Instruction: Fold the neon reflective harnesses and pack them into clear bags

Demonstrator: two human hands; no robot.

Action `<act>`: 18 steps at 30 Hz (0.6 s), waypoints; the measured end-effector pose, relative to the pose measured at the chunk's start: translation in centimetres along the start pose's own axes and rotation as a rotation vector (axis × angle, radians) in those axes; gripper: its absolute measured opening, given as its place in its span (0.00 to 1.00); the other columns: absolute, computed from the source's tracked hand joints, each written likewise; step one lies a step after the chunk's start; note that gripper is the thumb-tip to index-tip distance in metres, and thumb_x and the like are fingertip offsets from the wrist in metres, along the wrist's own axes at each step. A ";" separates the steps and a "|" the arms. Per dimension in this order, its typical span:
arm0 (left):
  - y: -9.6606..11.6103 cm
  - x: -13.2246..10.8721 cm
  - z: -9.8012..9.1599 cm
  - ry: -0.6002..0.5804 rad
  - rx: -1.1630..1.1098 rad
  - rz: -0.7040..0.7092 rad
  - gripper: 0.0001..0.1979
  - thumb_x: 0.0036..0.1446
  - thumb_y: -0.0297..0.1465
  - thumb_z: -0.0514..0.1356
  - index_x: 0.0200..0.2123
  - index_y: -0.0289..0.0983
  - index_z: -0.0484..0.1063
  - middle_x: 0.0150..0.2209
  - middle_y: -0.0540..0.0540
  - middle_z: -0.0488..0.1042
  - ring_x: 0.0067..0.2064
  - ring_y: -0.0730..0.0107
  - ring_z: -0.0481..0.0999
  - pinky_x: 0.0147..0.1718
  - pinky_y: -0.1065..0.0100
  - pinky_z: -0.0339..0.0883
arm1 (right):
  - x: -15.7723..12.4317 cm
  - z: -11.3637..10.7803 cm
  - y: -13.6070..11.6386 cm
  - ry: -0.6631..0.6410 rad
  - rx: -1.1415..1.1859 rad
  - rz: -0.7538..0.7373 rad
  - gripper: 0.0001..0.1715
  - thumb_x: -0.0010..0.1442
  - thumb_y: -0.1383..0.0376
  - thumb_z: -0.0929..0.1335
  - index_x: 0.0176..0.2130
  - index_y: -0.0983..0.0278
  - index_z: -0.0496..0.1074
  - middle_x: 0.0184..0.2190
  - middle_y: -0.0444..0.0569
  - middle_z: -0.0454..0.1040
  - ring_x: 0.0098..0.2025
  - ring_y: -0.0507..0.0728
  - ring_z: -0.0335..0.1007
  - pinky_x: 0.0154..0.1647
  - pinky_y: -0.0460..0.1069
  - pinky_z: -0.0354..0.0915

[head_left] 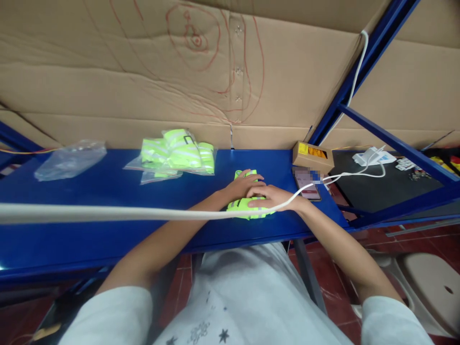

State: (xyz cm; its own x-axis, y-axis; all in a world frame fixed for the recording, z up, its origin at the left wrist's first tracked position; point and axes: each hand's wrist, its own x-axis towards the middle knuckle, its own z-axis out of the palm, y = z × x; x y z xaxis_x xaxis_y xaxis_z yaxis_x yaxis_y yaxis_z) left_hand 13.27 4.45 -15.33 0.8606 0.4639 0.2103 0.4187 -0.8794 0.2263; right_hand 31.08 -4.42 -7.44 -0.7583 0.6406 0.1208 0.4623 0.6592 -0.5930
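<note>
A neon-yellow reflective vest [240, 208] with grey bands lies bunched in a small folded bundle near the front of the blue table. My left hand [245, 185] rests across its far part, fingers stretched out to the right and slightly apart. Over the near part curves my right hand [275, 197], its thumb along the front and its fingers bent over the top, gripping the bundle. The hands meet at the fingers and cover the vest's middle. A white cable [194, 215] crosses the view in front of my right hand and wrist.
Bagged neon vests [179, 152] and a clear plastic bag [74, 159] lie at the back left of the blue table [108, 191]. Right of my hands are a phone [307, 187] and a cardboard box [312, 158]. A blue frame post [362, 62] rises behind; a stool [431, 282] stands below right.
</note>
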 end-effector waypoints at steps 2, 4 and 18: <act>-0.2 0.1 0.0 0.015 0.007 -0.029 0.19 0.68 0.37 0.57 0.60 0.44 0.72 0.68 0.42 0.66 0.70 0.57 0.61 0.72 0.50 0.36 | 0.4 0.6 0.5 0.089 -0.178 -0.030 0.16 0.70 0.54 0.68 0.42 0.63 0.78 0.40 0.49 0.80 0.45 0.58 0.74 0.47 0.51 0.63; -0.4 0.1 0.0 0.044 0.014 -0.073 0.19 0.69 0.36 0.56 0.61 0.44 0.71 0.71 0.41 0.61 0.74 0.54 0.54 0.72 0.45 0.31 | 0.4 1.6 0.8 0.220 -0.382 -0.025 0.17 0.69 0.53 0.69 0.45 0.62 0.80 0.42 0.52 0.80 0.48 0.60 0.74 0.51 0.54 0.60; -2.0 0.6 -0.5 0.116 -0.136 -0.199 0.18 0.69 0.43 0.56 0.56 0.46 0.76 0.68 0.40 0.64 0.69 0.53 0.62 0.65 0.50 0.50 | -2.1 5.5 1.3 0.346 -0.608 -0.040 0.38 0.67 0.48 0.68 0.64 0.72 0.65 0.58 0.69 0.72 0.60 0.72 0.68 0.61 0.66 0.63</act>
State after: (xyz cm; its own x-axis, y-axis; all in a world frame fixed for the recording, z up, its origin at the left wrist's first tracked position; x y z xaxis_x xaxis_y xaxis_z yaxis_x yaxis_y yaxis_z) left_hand 12.79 6.49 -15.23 0.7229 0.6422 0.2549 0.5267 -0.7510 0.3983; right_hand 30.78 -7.09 -12.89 -0.6369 0.6336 0.4392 0.6890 0.7234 -0.0446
